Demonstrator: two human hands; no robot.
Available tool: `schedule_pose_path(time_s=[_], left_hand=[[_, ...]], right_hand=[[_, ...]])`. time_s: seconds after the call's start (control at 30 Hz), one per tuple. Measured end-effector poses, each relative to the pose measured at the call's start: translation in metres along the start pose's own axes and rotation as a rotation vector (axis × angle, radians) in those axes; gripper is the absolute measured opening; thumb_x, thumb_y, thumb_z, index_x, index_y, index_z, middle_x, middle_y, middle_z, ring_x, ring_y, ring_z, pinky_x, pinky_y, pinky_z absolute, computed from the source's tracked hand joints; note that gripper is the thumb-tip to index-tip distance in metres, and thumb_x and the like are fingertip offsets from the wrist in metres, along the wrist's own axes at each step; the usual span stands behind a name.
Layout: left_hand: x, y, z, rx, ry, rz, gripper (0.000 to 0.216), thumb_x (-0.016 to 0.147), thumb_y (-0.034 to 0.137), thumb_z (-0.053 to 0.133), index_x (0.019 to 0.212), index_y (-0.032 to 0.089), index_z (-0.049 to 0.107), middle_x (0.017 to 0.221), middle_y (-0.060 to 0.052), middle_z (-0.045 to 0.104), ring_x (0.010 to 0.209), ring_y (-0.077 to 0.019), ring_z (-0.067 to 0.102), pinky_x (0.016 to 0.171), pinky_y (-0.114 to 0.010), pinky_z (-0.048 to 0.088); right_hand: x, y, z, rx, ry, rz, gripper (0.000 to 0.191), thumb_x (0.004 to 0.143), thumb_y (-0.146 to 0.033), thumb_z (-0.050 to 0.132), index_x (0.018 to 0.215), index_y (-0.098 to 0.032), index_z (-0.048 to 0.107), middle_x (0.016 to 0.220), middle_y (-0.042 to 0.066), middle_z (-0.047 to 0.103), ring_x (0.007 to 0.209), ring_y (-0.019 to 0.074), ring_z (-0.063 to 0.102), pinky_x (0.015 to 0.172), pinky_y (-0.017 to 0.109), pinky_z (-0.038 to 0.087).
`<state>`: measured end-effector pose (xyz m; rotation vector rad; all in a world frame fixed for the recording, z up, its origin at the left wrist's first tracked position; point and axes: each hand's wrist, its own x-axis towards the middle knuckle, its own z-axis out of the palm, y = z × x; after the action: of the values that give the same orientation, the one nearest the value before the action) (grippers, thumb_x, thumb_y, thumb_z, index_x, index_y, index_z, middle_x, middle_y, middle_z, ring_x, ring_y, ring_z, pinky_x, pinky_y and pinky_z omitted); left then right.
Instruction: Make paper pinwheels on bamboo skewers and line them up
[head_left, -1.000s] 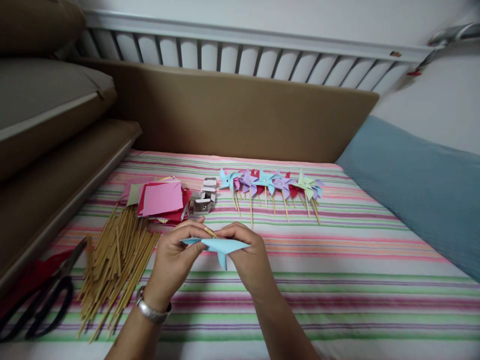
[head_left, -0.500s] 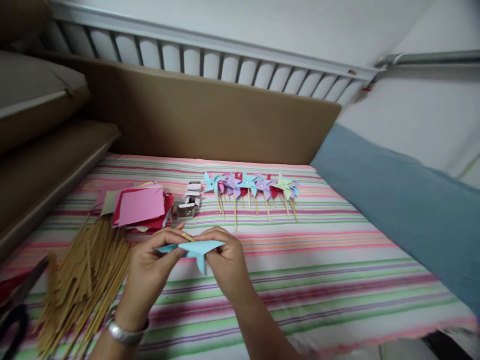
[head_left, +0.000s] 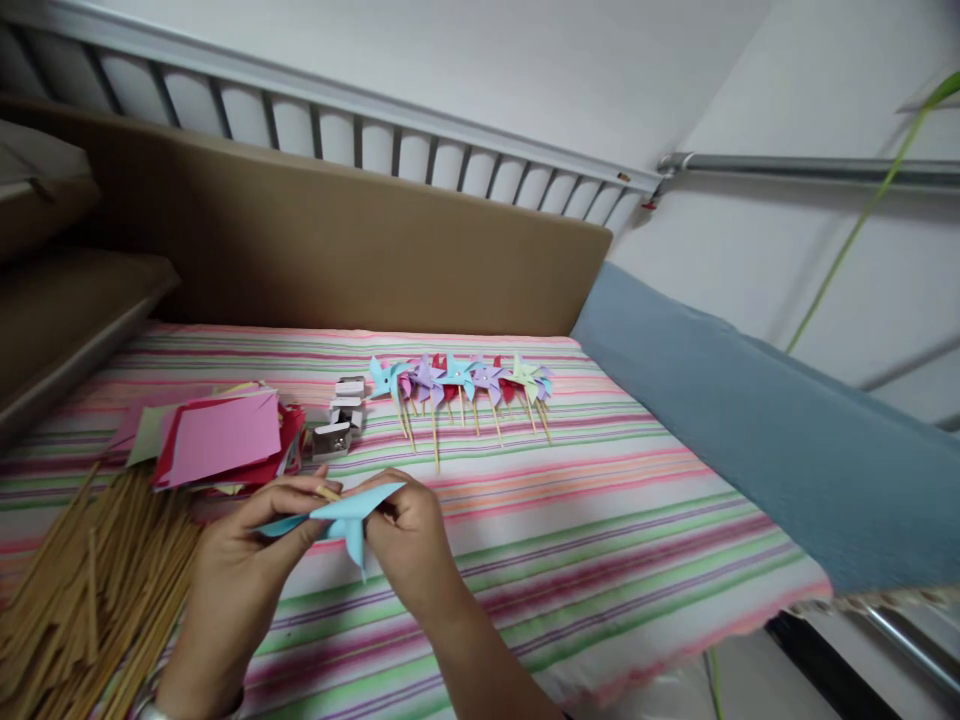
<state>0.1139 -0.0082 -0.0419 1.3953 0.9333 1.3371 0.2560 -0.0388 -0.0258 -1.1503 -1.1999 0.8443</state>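
Both my hands hold a light blue paper pinwheel (head_left: 346, 513) low over the striped cloth (head_left: 570, 540). My left hand (head_left: 240, 560) pinches its left side together with the tip of a wooden stick (head_left: 327, 492). My right hand (head_left: 409, 545) grips the right side, fingers closed on the paper. A row of finished pinwheels (head_left: 461, 385) on sticks, in blue, purple, red and green, lies further back on the cloth.
A stack of coloured paper squares (head_left: 217, 440) lies at the left, a heap of wooden sticks (head_left: 82, 590) in front of it. Small white boxes (head_left: 337, 420) sit beside the pinwheels. Brown cushions (head_left: 337, 240) line the back; a blue cushion (head_left: 750, 420) is at the right.
The view has swung to the right, so everything sits further left in the picture; the scissors have left the view. My hands keep the same hold on the blue pinwheel.
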Motion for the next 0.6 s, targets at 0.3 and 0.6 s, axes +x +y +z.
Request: schedule_pose_path(time_s=[0.3, 0.6], left_hand=[[-0.0002, 0.0009, 0.0023, -0.051, -0.03, 0.011, 0.008, 0.066, 0.016, 0.073, 0.066, 0.023, 0.069, 0.083, 0.0, 0.069, 0.086, -0.0147, 0.063, 0.101, -0.036, 0.041], [0.0011, 0.0029, 0.0056, -0.038, 0.003, -0.017, 0.006, 0.064, 0.019, 0.074, 0.065, 0.021, 0.069, 0.081, -0.002, 0.068, 0.086, -0.0175, 0.064, 0.099, -0.04, 0.044]], right_hand=[[-0.0005, 0.0021, -0.0008, -0.01, -0.017, 0.042, 0.016, 0.067, -0.009, 0.051, 0.065, -0.017, 0.064, 0.068, 0.0, 0.058, 0.066, 0.0134, 0.055, 0.06, 0.024, 0.043], [-0.0013, 0.0023, 0.0027, -0.013, 0.035, 0.103, 0.011, 0.067, -0.013, 0.054, 0.066, -0.017, 0.064, 0.064, -0.001, 0.057, 0.062, 0.0125, 0.052, 0.058, 0.023, 0.043]])
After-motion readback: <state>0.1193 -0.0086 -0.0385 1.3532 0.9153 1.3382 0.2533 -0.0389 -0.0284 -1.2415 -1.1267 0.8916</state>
